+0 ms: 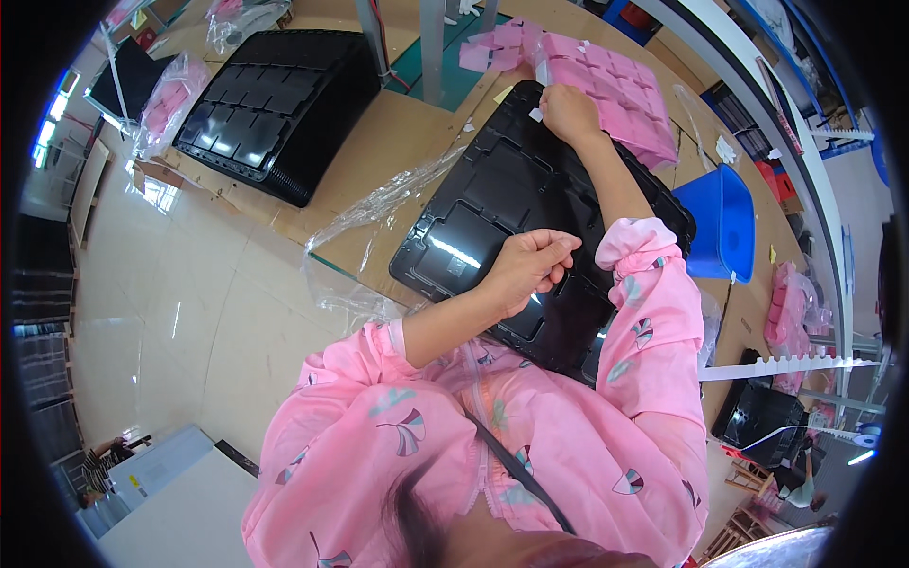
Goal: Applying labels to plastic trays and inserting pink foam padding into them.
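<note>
A black moulded plastic tray (478,227) with rectangular recesses lies in front of me on the cardboard-covered table. My right hand (571,115) is closed at the tray's far edge, with a small white piece (536,115) beside its fingertips. What its fingers hold, if anything, is hidden. Over the middle of the tray is my left hand (530,270), its fingers curled and the thumb pressed to them. I cannot make out anything between them.
A stack of black trays (284,104) stands at the far left. Pink trays (611,90) lie beyond my right hand, and a blue bin (720,227) stands to the right. Clear plastic film (379,204) trails along the table's left side. Metal posts (431,52) rise at the back.
</note>
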Tool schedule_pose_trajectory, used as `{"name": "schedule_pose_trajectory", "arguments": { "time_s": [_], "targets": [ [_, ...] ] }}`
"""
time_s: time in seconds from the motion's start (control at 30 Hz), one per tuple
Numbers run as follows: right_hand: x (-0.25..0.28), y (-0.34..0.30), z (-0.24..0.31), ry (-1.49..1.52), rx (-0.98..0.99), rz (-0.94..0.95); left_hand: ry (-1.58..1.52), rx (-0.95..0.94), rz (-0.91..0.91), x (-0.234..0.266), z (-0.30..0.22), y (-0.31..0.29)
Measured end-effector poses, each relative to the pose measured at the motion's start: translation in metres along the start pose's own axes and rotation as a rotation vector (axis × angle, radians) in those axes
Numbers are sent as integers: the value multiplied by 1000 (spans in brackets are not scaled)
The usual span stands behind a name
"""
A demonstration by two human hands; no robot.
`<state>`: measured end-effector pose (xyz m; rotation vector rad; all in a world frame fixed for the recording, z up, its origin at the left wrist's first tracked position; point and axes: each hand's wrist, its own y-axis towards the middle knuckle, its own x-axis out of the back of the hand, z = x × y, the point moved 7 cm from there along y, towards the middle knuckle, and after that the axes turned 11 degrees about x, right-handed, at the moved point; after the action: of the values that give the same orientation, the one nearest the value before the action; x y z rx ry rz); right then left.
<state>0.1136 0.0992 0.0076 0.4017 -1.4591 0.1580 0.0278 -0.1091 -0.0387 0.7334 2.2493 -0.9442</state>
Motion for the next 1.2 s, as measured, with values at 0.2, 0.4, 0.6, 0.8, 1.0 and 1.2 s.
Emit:
{"name": "schedule_pose_trajectory", "arguments": {
  "time_s": [0.2,0.4,0.6,0.8,1.0,1.2],
  "targets": [
    [3,-2,6,-58,38,38,-32,23,25,0,2,1],
    [-1,-10,10,-101,104,-76,-49,29,30,0,3,2],
    [-5,-17,8,-112,148,-177,-56,36,46,-1,4,0],
    [3,-22,18,-122,182,-197,-64,35,54,-1,2,-1],
    [7,-26,29,-142,270,-228,-77,45,77,1,6,-2],
    [15,-51,48,-31,422,-221,-96,48,84,-1,3,-1]
  ]
}}
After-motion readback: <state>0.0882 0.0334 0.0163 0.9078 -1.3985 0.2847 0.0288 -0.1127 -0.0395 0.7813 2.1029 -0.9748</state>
